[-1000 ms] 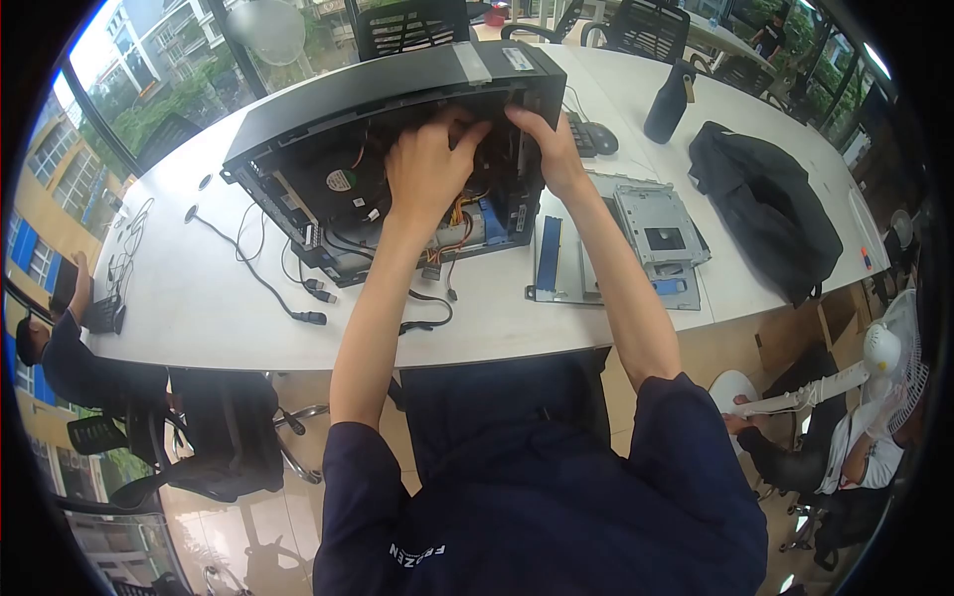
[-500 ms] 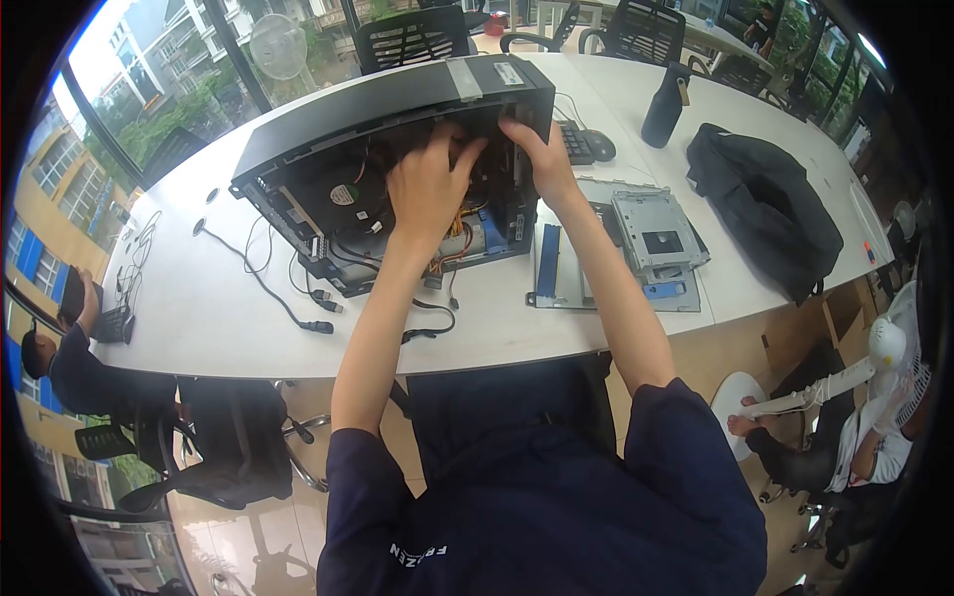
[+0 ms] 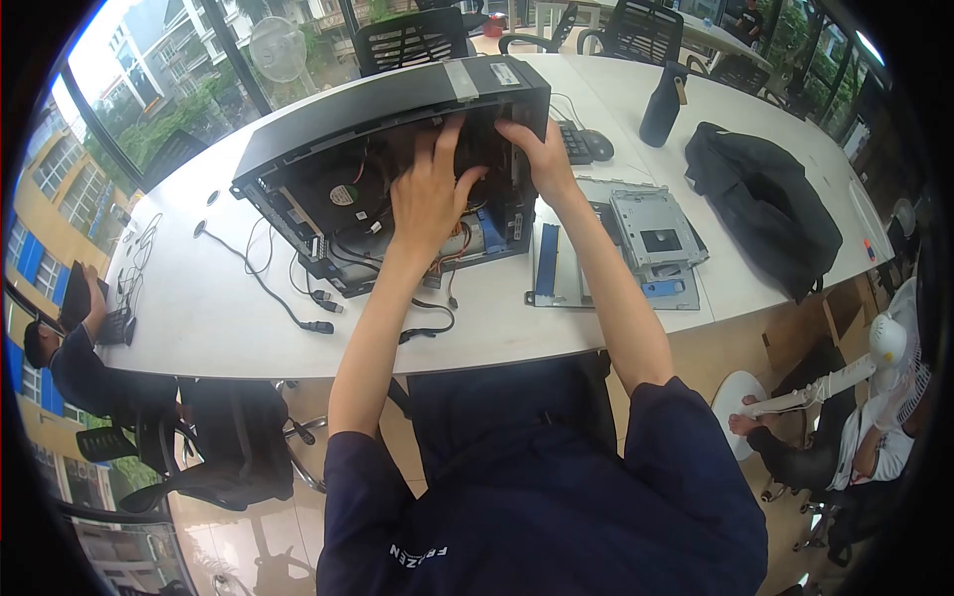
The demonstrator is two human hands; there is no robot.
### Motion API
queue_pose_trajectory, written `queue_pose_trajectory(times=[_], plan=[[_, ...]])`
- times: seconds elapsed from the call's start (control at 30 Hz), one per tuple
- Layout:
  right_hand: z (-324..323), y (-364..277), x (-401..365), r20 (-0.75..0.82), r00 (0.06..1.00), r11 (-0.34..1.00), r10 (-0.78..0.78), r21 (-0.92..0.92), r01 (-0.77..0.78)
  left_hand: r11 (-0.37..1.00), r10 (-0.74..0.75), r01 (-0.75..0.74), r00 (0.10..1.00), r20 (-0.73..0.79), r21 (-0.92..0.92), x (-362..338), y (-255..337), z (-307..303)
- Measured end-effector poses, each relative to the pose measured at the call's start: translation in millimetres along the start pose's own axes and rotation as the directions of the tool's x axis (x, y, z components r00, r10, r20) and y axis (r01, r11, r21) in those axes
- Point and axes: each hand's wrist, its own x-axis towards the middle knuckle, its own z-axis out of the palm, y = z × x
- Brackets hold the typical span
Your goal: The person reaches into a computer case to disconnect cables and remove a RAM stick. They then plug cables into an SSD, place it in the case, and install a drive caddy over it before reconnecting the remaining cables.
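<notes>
An opened black desktop computer case (image 3: 328, 114) lies on the table, its open side facing me. Inside it show a dark fan with a round label (image 3: 343, 195), colored cables (image 3: 460, 238) and metal parts. My left hand (image 3: 425, 207) reaches into the case, fingers apart and thumb pointing right; the fingertips are in shadow near the upper inner edge. Around the right end of the case my right hand (image 3: 545, 164) is closed, thumb on the inner side, its other fingers hidden behind the panel. Black cable ends (image 3: 429, 333) hang out of the case's lower side.
Right of the case lie a metal drive bracket (image 3: 661, 233) and a side panel (image 3: 550, 263). Behind them are a mouse (image 3: 598, 146), a keyboard (image 3: 574, 144), a dark bottle (image 3: 661, 109) and a black bag (image 3: 765, 204). Loose cables (image 3: 263, 283) lie left. People sit at both sides.
The fingers of my left hand have spread and straightened, with the thumb farther from the forefinger. The case and my right hand have shifted very slightly left.
</notes>
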Motion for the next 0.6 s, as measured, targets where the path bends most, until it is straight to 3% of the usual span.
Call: queue_pose_trajectory(times=[0.17,0.6], plan=[[0.6,0.8,0.0,-0.006,1.0,1.0,-0.01,-0.005,0.01,0.982,0.061,-0.084,0.99,0.131,0.172,4.1,4.5,-8.3],[-0.3,1.6,0.6,-0.013,0.999,0.997,-0.05,-0.055,0.049,0.954,0.07,-0.108,0.987,0.142,0.281,5.5,4.6,-10.0]])
